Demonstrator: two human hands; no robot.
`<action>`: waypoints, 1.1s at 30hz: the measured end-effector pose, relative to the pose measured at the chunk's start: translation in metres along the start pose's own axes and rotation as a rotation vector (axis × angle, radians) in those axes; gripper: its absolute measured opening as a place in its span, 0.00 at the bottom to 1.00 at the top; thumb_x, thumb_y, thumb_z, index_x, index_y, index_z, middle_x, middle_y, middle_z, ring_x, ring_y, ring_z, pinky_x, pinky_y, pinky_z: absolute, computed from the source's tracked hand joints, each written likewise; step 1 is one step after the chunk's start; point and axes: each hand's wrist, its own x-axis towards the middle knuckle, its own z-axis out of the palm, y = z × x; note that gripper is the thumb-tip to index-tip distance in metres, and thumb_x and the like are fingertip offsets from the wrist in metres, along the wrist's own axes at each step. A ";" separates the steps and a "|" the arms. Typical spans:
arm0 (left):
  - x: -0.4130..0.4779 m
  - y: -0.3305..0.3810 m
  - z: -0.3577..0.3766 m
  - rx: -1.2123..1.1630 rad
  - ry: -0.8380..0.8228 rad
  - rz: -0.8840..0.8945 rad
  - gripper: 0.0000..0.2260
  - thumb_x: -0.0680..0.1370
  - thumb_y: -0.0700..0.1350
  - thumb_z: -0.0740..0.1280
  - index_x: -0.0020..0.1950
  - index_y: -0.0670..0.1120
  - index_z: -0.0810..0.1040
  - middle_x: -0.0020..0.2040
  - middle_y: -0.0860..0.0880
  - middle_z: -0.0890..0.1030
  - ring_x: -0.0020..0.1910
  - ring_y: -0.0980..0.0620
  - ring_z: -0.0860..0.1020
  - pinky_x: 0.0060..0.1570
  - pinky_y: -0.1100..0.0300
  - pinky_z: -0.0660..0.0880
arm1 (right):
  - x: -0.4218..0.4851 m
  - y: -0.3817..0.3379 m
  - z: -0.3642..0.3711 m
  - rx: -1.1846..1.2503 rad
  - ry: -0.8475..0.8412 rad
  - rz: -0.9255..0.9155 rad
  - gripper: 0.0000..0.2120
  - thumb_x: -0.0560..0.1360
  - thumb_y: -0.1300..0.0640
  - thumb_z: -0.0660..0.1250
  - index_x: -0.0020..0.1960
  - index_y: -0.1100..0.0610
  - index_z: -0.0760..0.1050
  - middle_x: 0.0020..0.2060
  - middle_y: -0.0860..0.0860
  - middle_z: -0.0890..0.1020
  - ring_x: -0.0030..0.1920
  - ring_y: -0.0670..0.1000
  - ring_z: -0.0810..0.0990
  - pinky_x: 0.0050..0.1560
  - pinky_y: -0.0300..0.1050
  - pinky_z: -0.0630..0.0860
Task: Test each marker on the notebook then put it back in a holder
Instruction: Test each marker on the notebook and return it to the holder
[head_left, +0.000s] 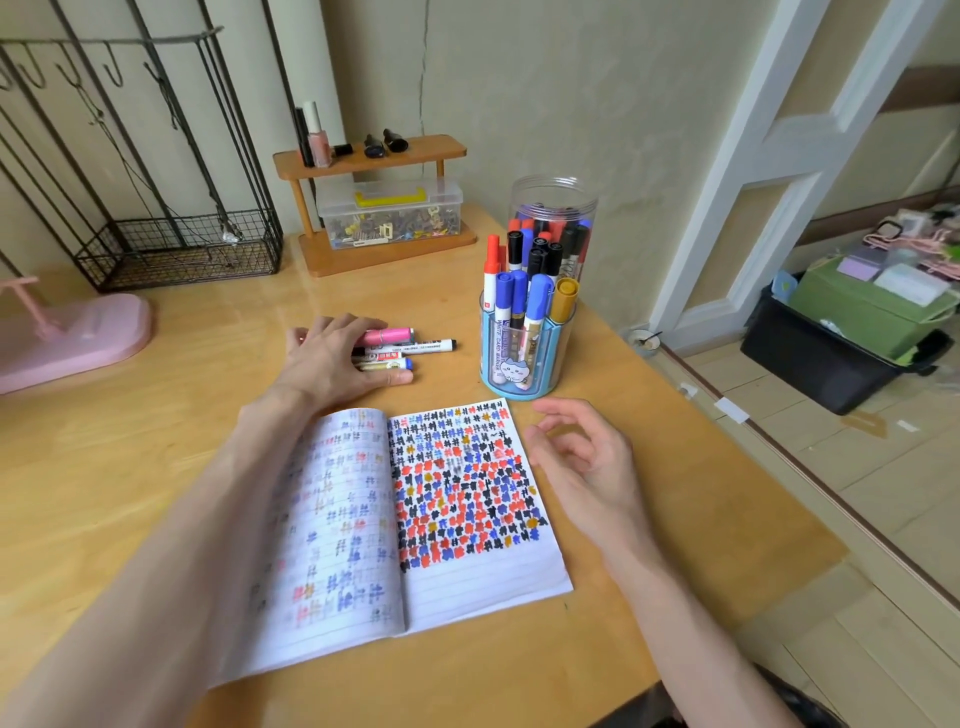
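Markers (431, 345), a small loose bunch (pink, black-tipped, blue-capped), lying on the wooden table (130, 441) just beyond the open notebook (467, 571). Left hand (332, 364) spread flat over their near ends, fingers straight, touching them. Right hand (582, 457) hovering just beside the notebook's right edge, fingers loosely curled, holding nothing. More upright in the blue holder (519, 374) near the right hand; clear jar (553, 197) behind it, likewise stocked

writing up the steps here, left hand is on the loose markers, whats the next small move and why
Probably close the left hand on the pink marker and bring it over the notebook: it rests on the loose markers, and the right hand hovers empty.
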 end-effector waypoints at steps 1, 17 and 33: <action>-0.005 0.001 0.001 0.025 0.007 0.004 0.52 0.59 0.88 0.52 0.75 0.59 0.71 0.70 0.51 0.75 0.70 0.46 0.69 0.66 0.43 0.61 | 0.000 0.000 0.001 0.000 -0.003 -0.001 0.10 0.78 0.59 0.74 0.56 0.48 0.82 0.47 0.51 0.83 0.42 0.51 0.84 0.48 0.50 0.81; -0.046 -0.010 -0.017 -0.422 -0.057 0.083 0.29 0.73 0.62 0.72 0.71 0.52 0.78 0.66 0.53 0.75 0.63 0.53 0.76 0.61 0.71 0.73 | -0.001 -0.003 0.001 -0.003 -0.004 0.005 0.09 0.78 0.60 0.74 0.56 0.50 0.81 0.47 0.53 0.83 0.43 0.53 0.84 0.46 0.45 0.81; -0.060 0.016 -0.024 -0.246 0.045 0.114 0.31 0.66 0.83 0.60 0.40 0.60 0.86 0.39 0.51 0.84 0.39 0.46 0.80 0.40 0.46 0.78 | -0.001 -0.004 0.002 -0.021 0.005 0.005 0.09 0.78 0.61 0.74 0.56 0.49 0.81 0.48 0.54 0.83 0.44 0.56 0.85 0.47 0.51 0.81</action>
